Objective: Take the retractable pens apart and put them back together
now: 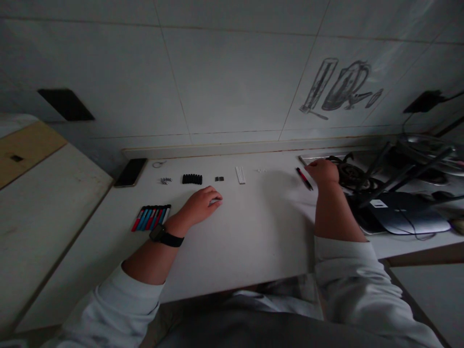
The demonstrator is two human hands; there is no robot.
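My left hand (200, 207), with a dark watch on its wrist, rests on the white table (250, 241), its fingers loosely bent and a gap between thumb and fingers. Behind it lie a row of short black cylinders (192, 179) and small dark pieces (219, 179). Beside its wrist is a row of red, blue and white pen barrels (150, 218). At the right, my right hand (322, 172) is closed beside a red and black pen (304, 179) lying on the table. Whatever its fingers hold, if anything, is hidden.
Thin white rods (240, 175), tiny white pieces (261, 170), small metallic parts (166, 181) and a phone (131, 172) lie along the back. Dark stool-like legs (377, 193), cables and a dark blue flat device (409, 212) crowd the right. A tiled wall (232, 87) rises behind.
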